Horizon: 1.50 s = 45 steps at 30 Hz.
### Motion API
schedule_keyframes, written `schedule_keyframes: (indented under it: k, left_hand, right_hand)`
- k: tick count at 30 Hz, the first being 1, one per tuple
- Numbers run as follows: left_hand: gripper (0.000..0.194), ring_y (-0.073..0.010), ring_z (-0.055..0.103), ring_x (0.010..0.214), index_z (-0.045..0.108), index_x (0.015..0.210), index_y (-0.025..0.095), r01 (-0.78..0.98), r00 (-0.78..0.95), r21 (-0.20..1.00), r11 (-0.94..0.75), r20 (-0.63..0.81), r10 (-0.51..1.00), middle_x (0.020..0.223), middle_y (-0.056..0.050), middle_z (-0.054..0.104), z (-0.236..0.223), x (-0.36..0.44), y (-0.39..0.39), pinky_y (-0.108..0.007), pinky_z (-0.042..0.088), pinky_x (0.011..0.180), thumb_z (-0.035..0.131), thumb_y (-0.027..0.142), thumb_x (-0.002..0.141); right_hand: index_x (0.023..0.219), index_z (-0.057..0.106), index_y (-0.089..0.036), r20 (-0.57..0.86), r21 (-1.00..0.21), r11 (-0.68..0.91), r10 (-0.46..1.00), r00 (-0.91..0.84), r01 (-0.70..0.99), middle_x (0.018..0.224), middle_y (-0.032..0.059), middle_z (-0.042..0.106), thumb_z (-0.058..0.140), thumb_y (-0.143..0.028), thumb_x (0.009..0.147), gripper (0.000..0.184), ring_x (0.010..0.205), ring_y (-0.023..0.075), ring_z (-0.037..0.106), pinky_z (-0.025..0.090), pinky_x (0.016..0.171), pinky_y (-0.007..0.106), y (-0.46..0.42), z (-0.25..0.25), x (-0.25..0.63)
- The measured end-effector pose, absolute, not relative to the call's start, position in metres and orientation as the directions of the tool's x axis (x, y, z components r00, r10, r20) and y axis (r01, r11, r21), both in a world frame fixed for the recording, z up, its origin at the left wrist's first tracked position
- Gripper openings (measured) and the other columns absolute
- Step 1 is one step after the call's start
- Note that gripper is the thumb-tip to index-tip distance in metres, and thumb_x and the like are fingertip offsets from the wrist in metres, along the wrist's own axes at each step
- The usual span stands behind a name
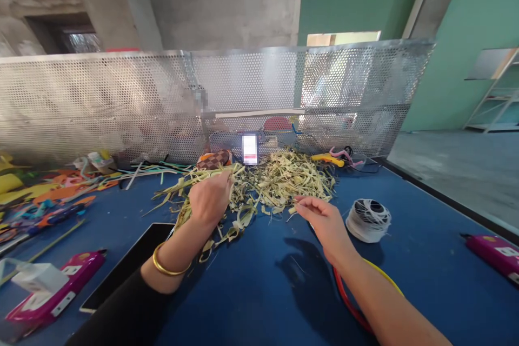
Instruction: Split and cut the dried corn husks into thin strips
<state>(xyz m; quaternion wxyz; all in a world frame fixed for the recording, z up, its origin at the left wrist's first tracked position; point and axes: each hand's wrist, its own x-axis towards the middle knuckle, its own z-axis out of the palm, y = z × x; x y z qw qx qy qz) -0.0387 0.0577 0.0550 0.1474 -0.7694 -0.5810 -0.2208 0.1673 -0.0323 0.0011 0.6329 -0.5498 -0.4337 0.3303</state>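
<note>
My left hand point(210, 198) is closed in a fist around a bundle of pale green dried leaf strips point(178, 186), whose ends stick out to the left and hang below the wrist. To the right, my right hand point(322, 221) has its thumb and fingertips pinched together at the near edge of a heap of shredded dry strips point(290, 178). Small pale bits show at those fingertips, but what they grip is too small to make out. Loose curled strips point(239, 227) lie on the blue table point(251, 292) between the hands.
A ball of white string point(368, 220) stands right of my right hand. Red and yellow loops point(344, 292) pass under that forearm. A black tablet point(130, 265) and magenta power strip point(77, 284) lie left. Behind are a lit phone point(250, 148), yellow-handled tool point(328, 159) and perforated metal screen point(251, 81).
</note>
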Motion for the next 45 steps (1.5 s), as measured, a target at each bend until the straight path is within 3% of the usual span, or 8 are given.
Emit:
schedule_keyframes:
  k: [9,12,14,16,18,24,35,45]
  left_hand:
    - [0.042,-0.0267,0.063,0.083,0.064,0.109,0.02,0.956,0.206,0.022,-0.292,0.659,0.724,0.092,-0.012,0.069,0.06,-0.061,0.075,-0.031,0.035,0.062,0.032,0.04,0.092]
    - [0.033,-0.0249,0.063,0.08,0.067,0.104,0.021,0.918,-0.036,0.308,-0.25,0.692,0.721,0.089,-0.01,0.07,0.074,-0.073,0.079,-0.029,0.036,0.06,0.049,0.041,0.085]
    - [0.031,-0.0198,0.062,0.069,0.069,0.096,0.02,0.738,-0.101,0.594,-0.32,0.566,0.818,0.081,-0.007,0.07,0.074,-0.069,0.071,-0.026,0.036,0.054,0.057,0.043,0.078]
    - [0.026,-0.0134,0.058,0.054,0.069,0.085,0.018,0.455,0.081,0.839,-0.298,0.295,0.952,0.077,-0.005,0.07,0.063,-0.056,0.056,-0.023,0.033,0.047,0.062,0.04,0.074]
    - [0.024,-0.0095,0.055,0.048,0.069,0.081,0.016,0.267,0.333,0.955,-0.127,0.032,0.942,0.08,-0.006,0.07,0.045,-0.037,0.036,-0.021,0.032,0.043,0.065,0.038,0.071]
    - [0.029,-0.0078,0.057,0.046,0.068,0.082,0.014,0.123,0.571,0.976,0.181,-0.219,0.791,0.083,-0.006,0.071,0.009,-0.002,0.0,-0.018,0.034,0.041,0.07,0.038,0.065]
    - [0.032,-0.0124,0.065,0.058,0.067,0.096,0.014,-0.057,0.553,0.963,0.264,-0.19,0.811,0.082,-0.006,0.07,0.002,0.0,-0.001,-0.018,0.043,0.048,0.07,0.03,0.069]
    - [0.027,-0.0145,0.068,0.066,0.068,0.097,0.013,-0.102,0.569,0.966,0.239,-0.14,0.81,0.086,-0.008,0.071,0.002,0.002,-0.006,-0.019,0.046,0.055,0.066,0.025,0.072]
  right_hand:
    - [0.063,0.063,-0.019,0.244,-0.969,0.211,0.892,0.38,0.127,0.097,0.0101,0.066,0.071,-0.047,0.06,0.029,0.094,0.0266,0.058,0.044,0.077,0.034,-0.035,0.001,0.161]
    - [0.062,0.063,-0.019,0.231,-0.973,0.215,0.89,0.393,0.084,0.095,0.0096,0.066,0.072,-0.047,0.059,0.029,0.096,0.0272,0.058,0.044,0.079,0.035,-0.035,0.002,0.161]
    - [0.061,0.062,-0.02,0.209,-0.976,0.219,0.896,0.392,0.022,0.093,0.0087,0.066,0.074,-0.045,0.057,0.028,0.095,0.0269,0.058,0.043,0.08,0.035,-0.035,0.004,0.16]
    - [0.06,0.062,-0.02,0.189,-0.976,0.217,0.903,0.385,-0.03,0.092,0.0077,0.066,0.075,-0.043,0.057,0.027,0.095,0.0263,0.058,0.043,0.081,0.035,-0.037,0.006,0.159]
    - [0.06,0.063,-0.02,0.183,-0.973,0.221,0.905,0.384,-0.059,0.092,0.0067,0.065,0.075,-0.041,0.057,0.025,0.096,0.0257,0.057,0.042,0.082,0.035,-0.039,0.008,0.158]
    - [0.06,0.064,-0.02,0.243,-0.964,0.267,0.9,0.361,-0.017,0.105,0.0077,0.061,0.074,-0.039,0.06,0.021,0.108,0.0286,0.052,0.041,0.087,0.038,-0.047,0.006,0.151]
    - [0.063,0.068,-0.023,0.258,-0.965,0.223,0.89,0.375,0.137,0.118,0.0062,0.06,0.069,-0.033,0.067,0.011,0.123,0.0299,0.043,0.027,0.102,0.045,-0.043,-0.015,0.141]
    - [0.061,0.066,-0.021,0.25,-0.964,0.187,0.883,0.398,0.192,0.098,0.0056,0.068,0.069,-0.038,0.067,0.019,0.102,0.0258,0.056,0.04,0.088,0.038,-0.042,-0.021,0.135]
